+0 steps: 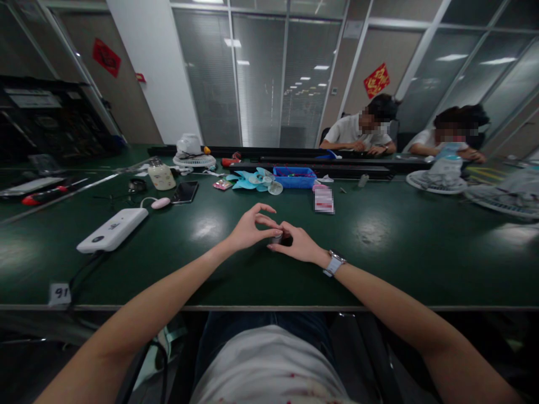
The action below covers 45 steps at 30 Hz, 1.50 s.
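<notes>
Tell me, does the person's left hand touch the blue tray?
Apart. The head view shows green tabletop between the left hand and the blue tray beyond it.

Dim overall, white glare on green tabletop (412, 252), lamp reflections (232, 42) in glass panels (261, 84); edges stretched

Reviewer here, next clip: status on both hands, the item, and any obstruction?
Right hand apparently gripping small cylindrical item. Left hand thumb at its top, grip unclear. Item low over table, contact unclear. Blue basket beyond, not obstructing.
</notes>
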Tool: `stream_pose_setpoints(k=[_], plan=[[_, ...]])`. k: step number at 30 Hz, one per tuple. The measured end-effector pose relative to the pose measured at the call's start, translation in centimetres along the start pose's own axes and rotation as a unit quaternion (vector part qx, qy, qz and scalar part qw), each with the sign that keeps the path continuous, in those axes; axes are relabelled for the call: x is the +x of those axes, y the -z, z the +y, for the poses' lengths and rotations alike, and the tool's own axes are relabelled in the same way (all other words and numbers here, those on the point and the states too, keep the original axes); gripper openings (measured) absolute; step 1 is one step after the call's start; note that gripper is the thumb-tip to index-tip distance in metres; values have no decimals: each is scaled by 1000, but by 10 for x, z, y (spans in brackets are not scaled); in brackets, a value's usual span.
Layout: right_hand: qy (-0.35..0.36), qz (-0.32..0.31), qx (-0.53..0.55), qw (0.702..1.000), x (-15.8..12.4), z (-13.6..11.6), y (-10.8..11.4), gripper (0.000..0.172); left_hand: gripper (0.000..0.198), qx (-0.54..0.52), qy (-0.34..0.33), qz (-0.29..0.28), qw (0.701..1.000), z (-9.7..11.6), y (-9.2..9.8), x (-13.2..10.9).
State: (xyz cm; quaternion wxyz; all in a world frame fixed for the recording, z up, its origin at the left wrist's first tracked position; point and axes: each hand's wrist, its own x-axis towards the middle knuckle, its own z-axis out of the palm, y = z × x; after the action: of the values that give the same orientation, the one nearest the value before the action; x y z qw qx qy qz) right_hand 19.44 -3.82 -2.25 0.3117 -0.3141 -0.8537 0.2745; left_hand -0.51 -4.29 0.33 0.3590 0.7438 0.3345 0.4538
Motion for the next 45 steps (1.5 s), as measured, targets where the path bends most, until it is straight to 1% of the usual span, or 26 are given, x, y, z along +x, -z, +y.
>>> stream_pose_setpoints(k=[2,7,12,19,25,29,32,34,37,39,41,43,45], plan=[[0,3,1,1000,0,-1,0,36,54,16,0,9,1000,1,0,0],[-2,8,0,1000,0,-4,1,33,52,103,-20,39,994,7,2,-2],[-3,5,10,1000,0,-4,1,34,52,117,-47,29,992,10,3,-3],[5,7,-20,1000,1,4,-2,36,50,75,-57,-24,995,8,2,-4],[12,17,-25,999,1,1,-2,36,51,19,-41,-45,998,2,-4,-4],[14,16,-20,1000,1,0,-1,35,51,-16,-10,-41,999,-2,-6,-2],[17,12,-18,1000,2,3,-2,36,47,-14,5,-28,999,-4,-6,-1],[23,13,-21,999,2,5,-2,37,45,-5,2,-23,1000,-4,-5,-1],[23,11,-12,1000,2,5,-2,37,44,39,-31,-13,999,1,-4,-1],[15,8,-6,1000,1,4,-2,37,44,110,-60,4,992,6,-3,-2],[4,7,-7,1000,1,2,-1,36,45,192,-80,25,978,11,-1,-3],[-3,6,-9,1000,1,1,0,35,48,248,-85,40,964,14,1,-3],[-6,9,-8,1000,1,0,0,35,51,261,-82,45,961,16,1,-3]])
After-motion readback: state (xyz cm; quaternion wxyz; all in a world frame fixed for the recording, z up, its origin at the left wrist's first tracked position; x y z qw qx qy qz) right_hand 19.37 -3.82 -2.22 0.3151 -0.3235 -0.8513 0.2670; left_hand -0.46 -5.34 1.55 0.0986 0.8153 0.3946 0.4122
